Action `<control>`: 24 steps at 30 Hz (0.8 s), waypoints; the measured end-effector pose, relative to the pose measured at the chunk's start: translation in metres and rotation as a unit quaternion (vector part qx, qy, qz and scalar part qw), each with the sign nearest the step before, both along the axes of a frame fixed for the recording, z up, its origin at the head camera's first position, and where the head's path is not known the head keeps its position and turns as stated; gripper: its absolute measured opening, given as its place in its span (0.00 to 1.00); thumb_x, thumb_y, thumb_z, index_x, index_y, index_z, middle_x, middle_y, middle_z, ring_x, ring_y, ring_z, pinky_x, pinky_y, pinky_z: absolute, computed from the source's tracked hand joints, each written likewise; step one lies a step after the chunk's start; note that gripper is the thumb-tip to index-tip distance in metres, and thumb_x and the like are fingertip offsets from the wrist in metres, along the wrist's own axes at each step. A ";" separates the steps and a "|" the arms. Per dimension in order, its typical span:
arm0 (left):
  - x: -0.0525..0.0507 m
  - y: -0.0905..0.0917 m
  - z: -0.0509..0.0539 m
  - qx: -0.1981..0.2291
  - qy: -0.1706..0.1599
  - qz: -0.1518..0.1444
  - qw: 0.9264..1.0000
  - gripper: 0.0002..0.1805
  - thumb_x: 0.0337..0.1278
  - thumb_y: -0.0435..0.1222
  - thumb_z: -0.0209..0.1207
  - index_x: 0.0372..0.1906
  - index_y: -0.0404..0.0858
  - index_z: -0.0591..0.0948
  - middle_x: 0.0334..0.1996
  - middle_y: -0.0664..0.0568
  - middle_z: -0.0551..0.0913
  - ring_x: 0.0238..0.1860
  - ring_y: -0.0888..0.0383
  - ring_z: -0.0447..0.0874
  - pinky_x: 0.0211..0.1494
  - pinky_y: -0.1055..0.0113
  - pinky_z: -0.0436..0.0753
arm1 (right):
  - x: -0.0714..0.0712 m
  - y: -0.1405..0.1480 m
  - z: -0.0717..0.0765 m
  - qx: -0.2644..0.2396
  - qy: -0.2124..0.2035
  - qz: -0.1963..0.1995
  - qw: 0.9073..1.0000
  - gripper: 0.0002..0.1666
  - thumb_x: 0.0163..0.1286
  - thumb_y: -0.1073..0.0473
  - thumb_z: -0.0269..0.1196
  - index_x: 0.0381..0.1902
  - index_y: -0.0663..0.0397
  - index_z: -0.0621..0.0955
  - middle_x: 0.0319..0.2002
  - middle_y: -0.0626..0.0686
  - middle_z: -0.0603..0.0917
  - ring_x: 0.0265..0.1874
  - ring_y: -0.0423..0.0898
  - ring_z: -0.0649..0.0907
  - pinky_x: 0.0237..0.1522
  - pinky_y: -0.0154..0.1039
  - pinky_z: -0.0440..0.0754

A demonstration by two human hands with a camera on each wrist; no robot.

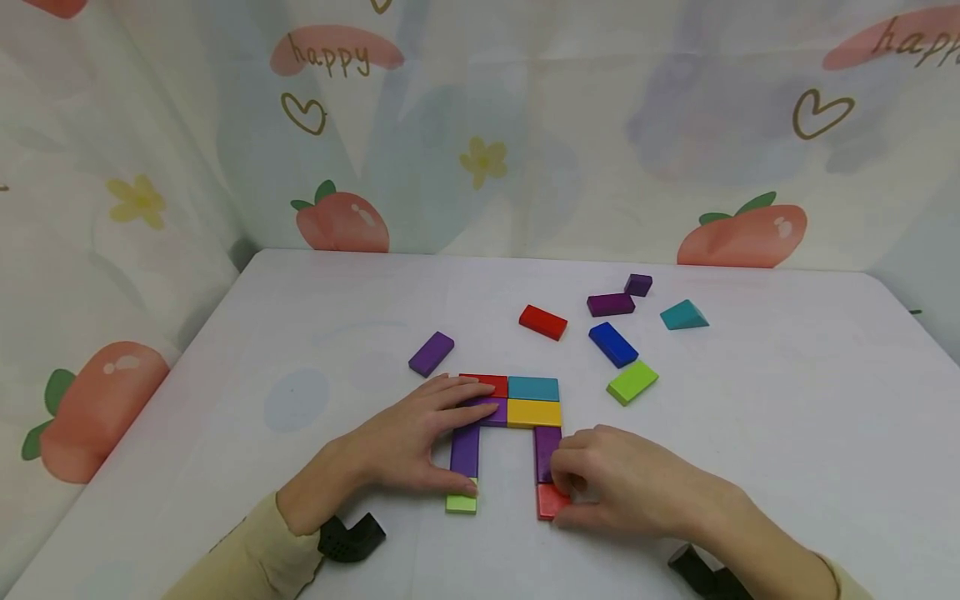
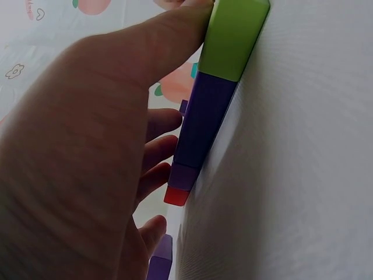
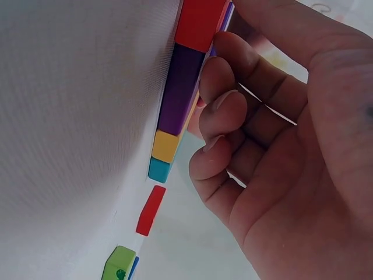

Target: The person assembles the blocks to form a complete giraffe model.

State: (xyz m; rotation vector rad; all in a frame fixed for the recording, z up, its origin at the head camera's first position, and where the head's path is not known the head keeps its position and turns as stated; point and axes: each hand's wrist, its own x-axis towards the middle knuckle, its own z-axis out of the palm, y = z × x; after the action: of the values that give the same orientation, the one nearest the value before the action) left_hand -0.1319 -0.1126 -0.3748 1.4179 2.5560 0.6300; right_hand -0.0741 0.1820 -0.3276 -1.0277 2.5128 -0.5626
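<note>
Resting, fingers apart, the left hand is touching a smooth purple block; the curled right hand is touching a rectangular red block, whether pinching I cannot tell.

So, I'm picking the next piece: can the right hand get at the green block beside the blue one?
Probably yes: only bare table shows between the right hand and that green block, and nothing lies on it.

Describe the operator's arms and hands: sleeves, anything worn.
Left hand and right hand: bare, no gloves or rings visible. Left sleeve: plain beige. Right sleeve: beige, only its edge in frame. A black bent piece shows at the left wrist, a second black piece at the right.
</note>
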 end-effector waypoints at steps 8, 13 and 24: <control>0.001 0.001 0.002 -0.006 -0.011 0.006 1.000 0.50 0.51 0.66 0.65 0.77 0.48 0.66 0.78 0.57 0.59 0.78 0.57 0.47 0.79 0.56 0.45 | -0.005 0.008 0.005 -0.024 -0.004 -0.042 0.999 0.11 0.64 0.40 0.71 0.38 0.33 0.82 0.33 0.33 0.76 0.36 0.34 0.77 0.39 0.32 0.82; 0.001 0.001 0.002 -0.014 -0.016 0.011 1.000 0.50 0.51 0.66 0.65 0.77 0.49 0.66 0.78 0.58 0.59 0.78 0.58 0.47 0.79 0.56 0.46 | -0.012 0.021 0.007 -0.037 0.031 -0.083 0.995 0.15 0.64 0.45 0.73 0.45 0.38 0.83 0.40 0.35 0.79 0.42 0.37 0.79 0.44 0.37 0.84; 0.002 0.001 0.002 -0.010 -0.014 0.013 1.000 0.50 0.52 0.65 0.66 0.77 0.47 0.67 0.78 0.57 0.59 0.78 0.57 0.48 0.78 0.54 0.52 | -0.037 0.063 0.004 -0.075 0.150 -0.187 0.968 0.24 0.60 0.56 0.77 0.52 0.52 0.83 0.47 0.49 0.83 0.44 0.47 0.82 0.43 0.48 0.87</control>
State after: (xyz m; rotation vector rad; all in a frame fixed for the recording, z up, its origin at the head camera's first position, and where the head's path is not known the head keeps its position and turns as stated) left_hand -0.1299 -0.1119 -0.3727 1.3629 2.5559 0.6231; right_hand -0.1112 0.2454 -0.3233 -0.7305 3.0024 -0.7615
